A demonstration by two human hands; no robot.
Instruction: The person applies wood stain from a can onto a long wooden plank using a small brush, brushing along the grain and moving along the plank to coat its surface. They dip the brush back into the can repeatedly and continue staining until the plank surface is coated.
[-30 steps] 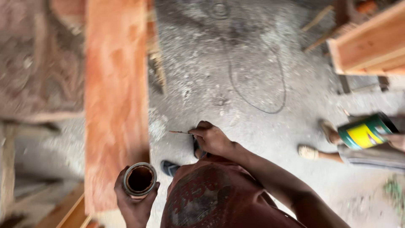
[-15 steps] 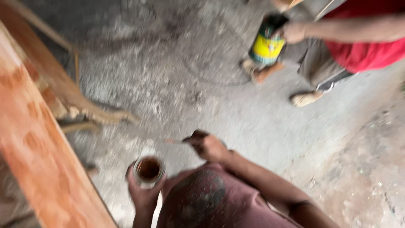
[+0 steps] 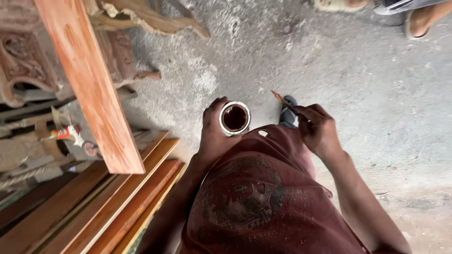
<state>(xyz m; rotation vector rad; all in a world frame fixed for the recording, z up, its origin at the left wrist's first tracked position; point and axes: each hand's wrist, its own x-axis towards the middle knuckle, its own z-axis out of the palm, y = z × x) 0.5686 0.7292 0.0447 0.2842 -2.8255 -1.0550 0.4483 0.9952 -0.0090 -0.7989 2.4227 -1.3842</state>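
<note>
Over the grey concrete floor (image 3: 376, 94), a long reddish plank (image 3: 89, 80) slants across the left, above a stack of boards (image 3: 117, 207) lying flat. Nearer the middle, the left hand (image 3: 212, 134) is wrapped around a small round tin (image 3: 235, 118) of dark liquid, held upright just before the maroon shirt (image 3: 254, 202). The right hand (image 3: 319, 129) pinches a thin brush (image 3: 284, 101), tip raised just right of the tin.

tin (image 3: 235, 118): now closer to brush (image 3: 284, 101) | bystander's can: out of view
</note>
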